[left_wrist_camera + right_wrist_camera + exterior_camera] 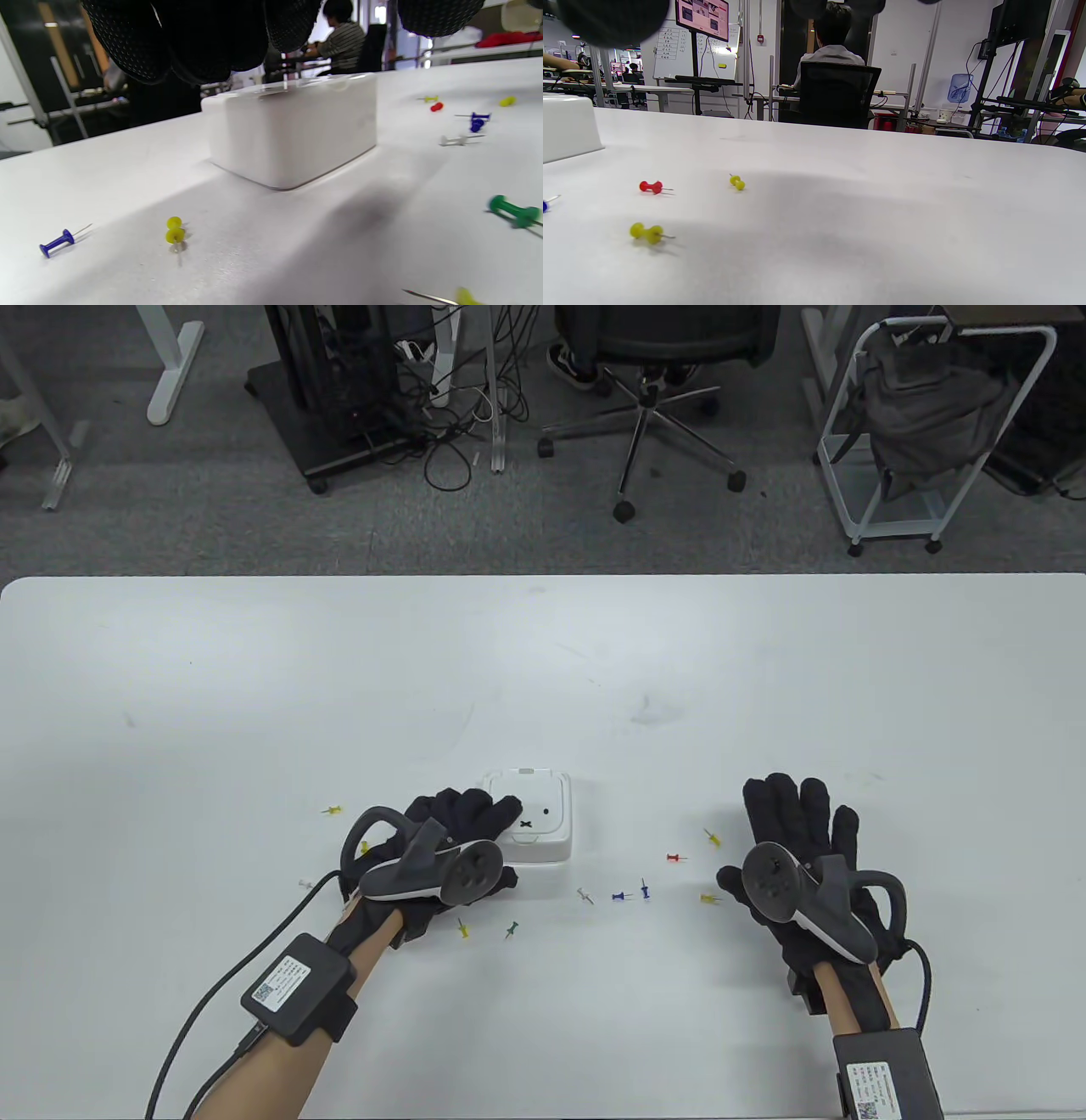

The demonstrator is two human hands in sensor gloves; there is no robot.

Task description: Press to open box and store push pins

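A small white box (530,814) with a face printed on its closed lid sits on the table. My left hand (479,814) reaches over the box's left side with its fingers stretched out. In the left wrist view the fingers (203,38) hover just above the box (292,127). My right hand (802,814) lies open to the right, holding nothing. Several push pins lie loose around the box: red (674,858), blue (620,896), green (511,931), yellow (712,837), yellow (462,930). The right wrist view shows the red pin (651,187) and two yellow pins (647,232).
More pins lie left of my left hand: yellow (332,810) and white (306,884). The white table (543,661) stretches bare toward its far edge. Beyond it stand an office chair (653,390) and a rack (925,432).
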